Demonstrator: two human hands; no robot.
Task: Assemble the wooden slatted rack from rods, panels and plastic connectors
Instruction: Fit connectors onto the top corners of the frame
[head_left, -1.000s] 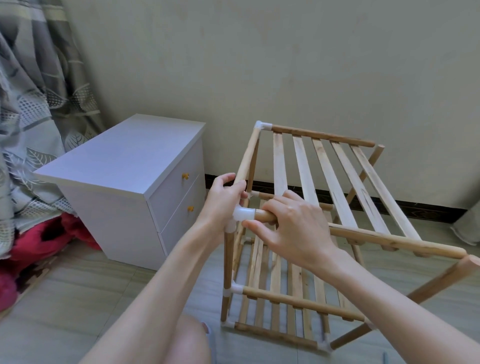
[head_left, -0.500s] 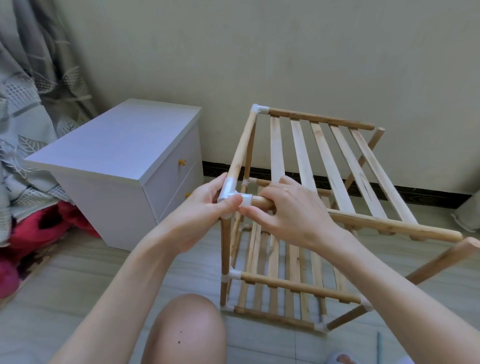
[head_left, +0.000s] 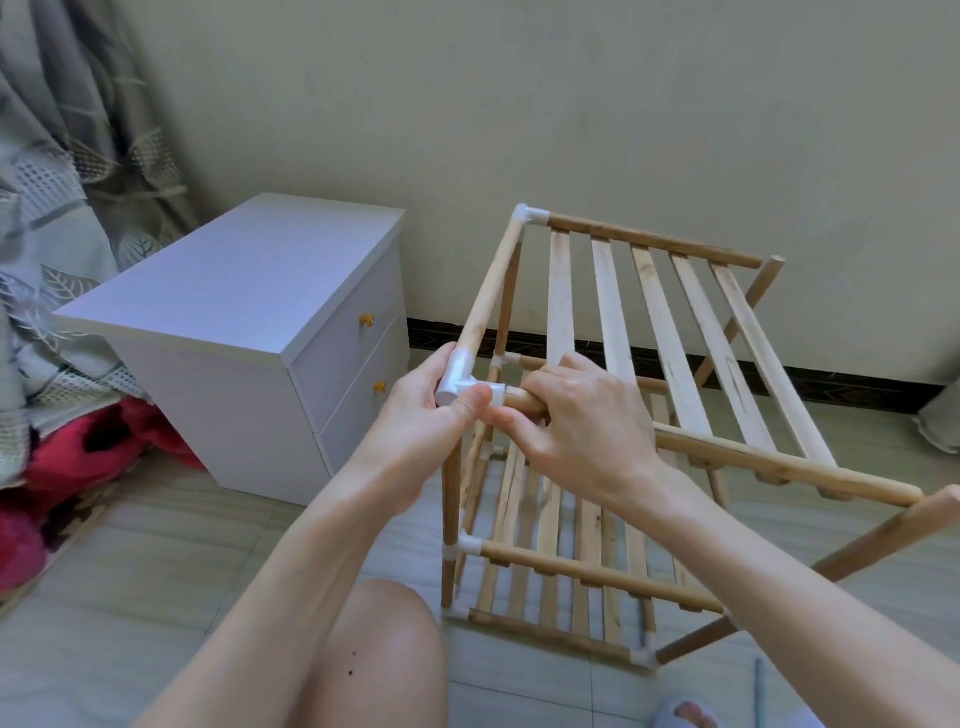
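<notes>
I am now gripping the connector (head_left: 464, 383) in my left hand (head_left: 426, 415), having shifted from the post, right hand (head_left: 582, 421) fingers pinching the rod (head_left: 524, 401) home.

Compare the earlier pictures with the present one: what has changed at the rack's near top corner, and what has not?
The left hand moved from the upright rod onto the white corner connector, gripping it. The right hand stays on the front rod beside it. The rack and the cabinet stayed put.

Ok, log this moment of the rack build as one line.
step: seating front top rod in corner connector | left hand: grips white connector | right hand: grips rod | right-side rod ends: bare
</notes>
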